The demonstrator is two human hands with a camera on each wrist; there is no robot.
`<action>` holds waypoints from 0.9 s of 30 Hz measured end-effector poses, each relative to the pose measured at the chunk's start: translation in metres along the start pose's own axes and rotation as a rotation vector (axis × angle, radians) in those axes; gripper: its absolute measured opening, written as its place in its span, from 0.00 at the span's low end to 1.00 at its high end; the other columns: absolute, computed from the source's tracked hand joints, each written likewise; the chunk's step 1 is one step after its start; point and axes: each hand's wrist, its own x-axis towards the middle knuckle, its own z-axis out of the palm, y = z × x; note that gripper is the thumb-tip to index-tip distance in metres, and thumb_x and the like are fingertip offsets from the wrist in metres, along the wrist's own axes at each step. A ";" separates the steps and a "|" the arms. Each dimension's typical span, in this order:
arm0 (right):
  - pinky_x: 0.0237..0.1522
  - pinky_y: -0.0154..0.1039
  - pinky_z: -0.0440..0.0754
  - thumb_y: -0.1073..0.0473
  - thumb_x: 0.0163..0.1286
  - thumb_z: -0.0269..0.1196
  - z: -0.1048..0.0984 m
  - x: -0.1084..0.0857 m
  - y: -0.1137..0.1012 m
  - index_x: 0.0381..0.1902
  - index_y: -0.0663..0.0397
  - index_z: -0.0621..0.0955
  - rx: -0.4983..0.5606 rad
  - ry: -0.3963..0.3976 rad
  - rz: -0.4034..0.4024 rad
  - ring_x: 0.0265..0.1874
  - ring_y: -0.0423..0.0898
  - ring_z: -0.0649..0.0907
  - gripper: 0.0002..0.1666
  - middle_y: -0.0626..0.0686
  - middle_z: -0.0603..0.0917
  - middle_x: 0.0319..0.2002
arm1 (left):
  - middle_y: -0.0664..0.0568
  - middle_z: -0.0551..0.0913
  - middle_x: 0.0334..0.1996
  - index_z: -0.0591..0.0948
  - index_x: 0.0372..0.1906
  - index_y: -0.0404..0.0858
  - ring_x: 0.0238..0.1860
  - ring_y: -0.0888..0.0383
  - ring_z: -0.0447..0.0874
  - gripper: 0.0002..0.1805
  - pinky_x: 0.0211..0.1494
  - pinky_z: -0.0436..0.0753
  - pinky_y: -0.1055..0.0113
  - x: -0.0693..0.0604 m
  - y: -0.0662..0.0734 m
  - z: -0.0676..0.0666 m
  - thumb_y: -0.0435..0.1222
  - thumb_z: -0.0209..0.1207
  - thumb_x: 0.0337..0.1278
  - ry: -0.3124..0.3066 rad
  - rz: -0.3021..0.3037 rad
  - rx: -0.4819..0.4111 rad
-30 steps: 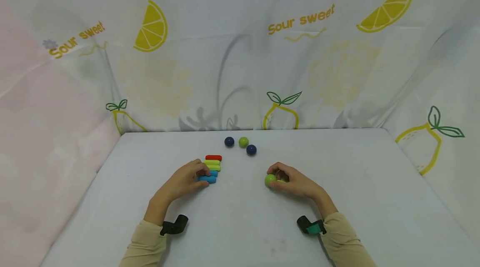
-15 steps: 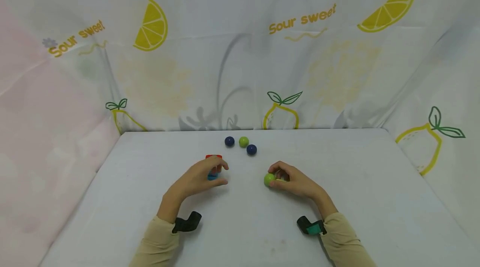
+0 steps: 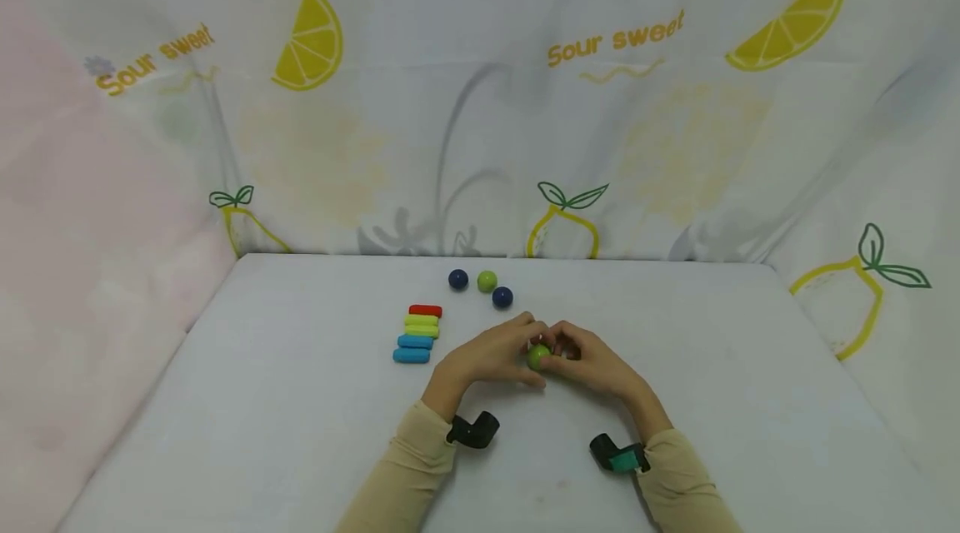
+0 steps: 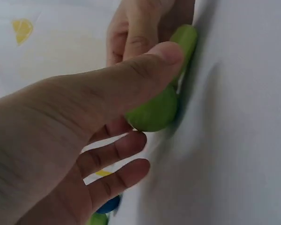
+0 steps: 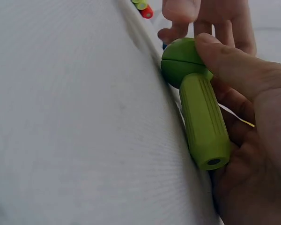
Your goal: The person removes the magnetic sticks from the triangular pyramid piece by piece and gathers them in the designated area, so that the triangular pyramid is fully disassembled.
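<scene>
My right hand [image 3: 594, 365] pinches a green ball [image 3: 537, 357] low over the white table, its thumb pressed on the ball's side. A ribbed yellow-green magnetic rod [image 5: 203, 122] meets that ball and lies along the right palm in the right wrist view. From the left, my left hand [image 3: 491, 354] reaches around the same ball with thumb and fingers spread apart. In the left wrist view its thumb [image 4: 145, 65] crosses in front of the ball; whether it touches cannot be told.
Left of the hands lie a red rod [image 3: 425, 311], two yellow-green rods [image 3: 422, 326] and two blue rods [image 3: 412, 356] in a column. Farther back sit a dark blue ball [image 3: 458, 279], a green ball [image 3: 487, 281] and another dark blue ball [image 3: 502, 297]. A lemon-print cloth [image 3: 420, 141] hangs behind the table.
My left hand has left the column of rods and moved right to the green ball, uncovering the rods. The right hand stays nearly in place with the ball.
</scene>
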 end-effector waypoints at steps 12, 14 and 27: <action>0.38 0.32 0.74 0.51 0.66 0.62 0.003 -0.001 0.000 0.50 0.47 0.78 0.028 -0.020 -0.001 0.34 0.40 0.76 0.16 0.49 0.79 0.37 | 0.62 0.75 0.39 0.75 0.47 0.52 0.40 0.67 0.72 0.19 0.45 0.74 0.73 -0.007 -0.033 0.026 0.46 0.67 0.51 0.185 0.043 -0.170; 0.38 0.31 0.74 0.52 0.66 0.62 0.003 0.000 0.000 0.50 0.48 0.77 0.038 -0.024 -0.001 0.35 0.40 0.76 0.16 0.50 0.79 0.37 | 0.63 0.75 0.40 0.76 0.47 0.52 0.39 0.67 0.73 0.19 0.44 0.74 0.73 -0.008 -0.038 0.029 0.47 0.66 0.51 0.218 0.055 -0.202; 0.42 0.31 0.73 0.55 0.68 0.60 0.002 -0.002 -0.024 0.44 0.54 0.77 -0.008 0.010 0.047 0.37 0.39 0.76 0.11 0.51 0.80 0.40 | 0.65 0.80 0.36 0.79 0.50 0.52 0.33 0.67 0.75 0.17 0.39 0.77 0.73 -0.011 -0.043 0.030 0.47 0.64 0.55 0.357 0.011 -0.268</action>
